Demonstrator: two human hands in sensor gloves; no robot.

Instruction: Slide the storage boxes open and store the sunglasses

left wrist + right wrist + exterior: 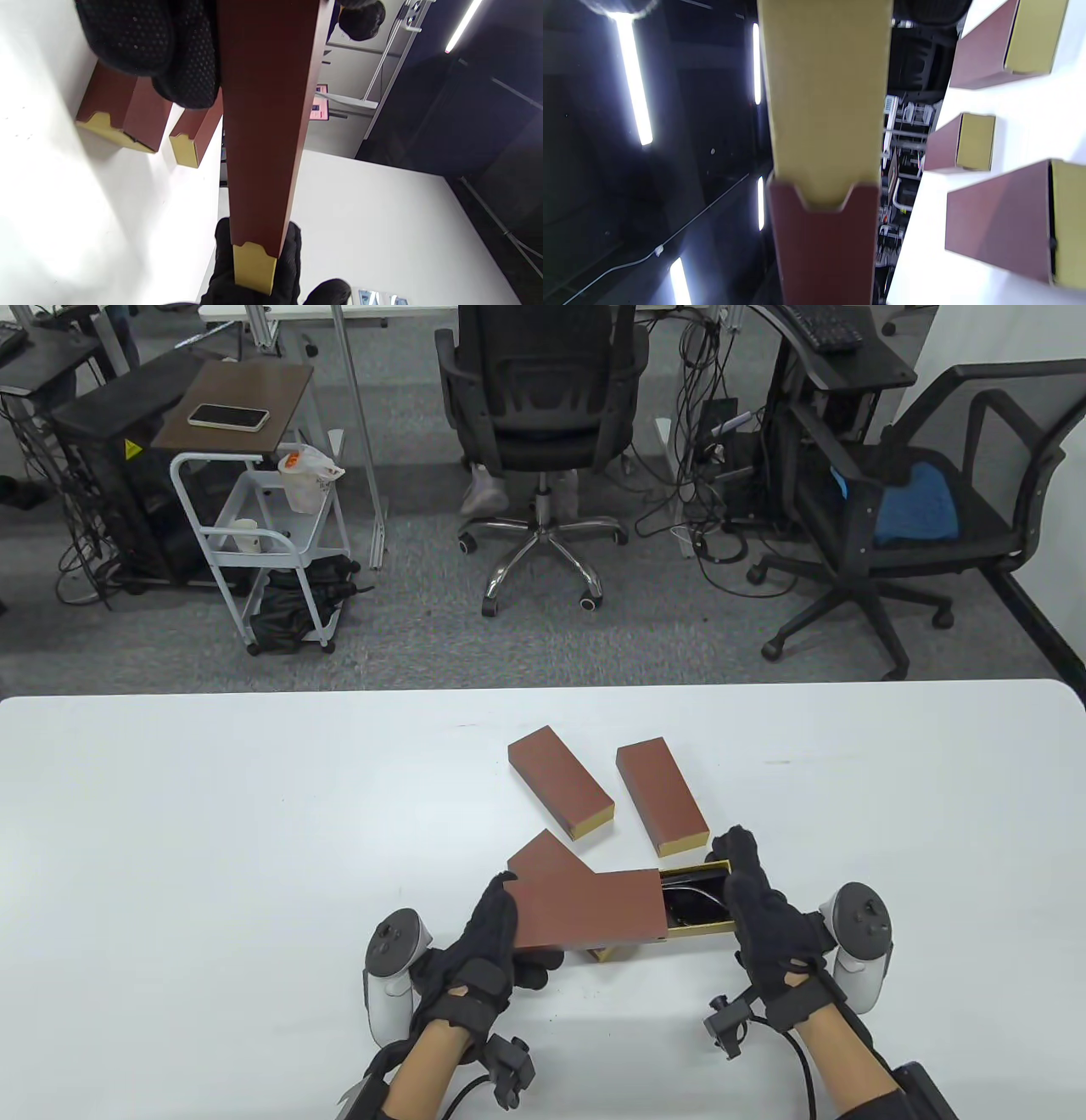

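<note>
I hold a brown slide-open storage box [585, 908] a little above the white table [212, 831]. My left hand [513, 929] grips the sleeve's left end. My right hand [742, 886] grips the right end of the gold inner tray [700, 929], which is slid partly out to the right. Black sunglasses [691, 899] lie in the open part of the tray. The left wrist view shows the sleeve [267, 127] under my left fingers [169, 51], with its gold end [253, 267] far down. The right wrist view shows the gold tray [825, 106] coming out of the sleeve [823, 245].
Two closed brown boxes [560, 783] [662, 795] lie just behind the held one. A third box [543, 857] lies partly under it. All three show at the right of the right wrist view [1005, 220]. Office chairs and a cart stand beyond the table's far edge.
</note>
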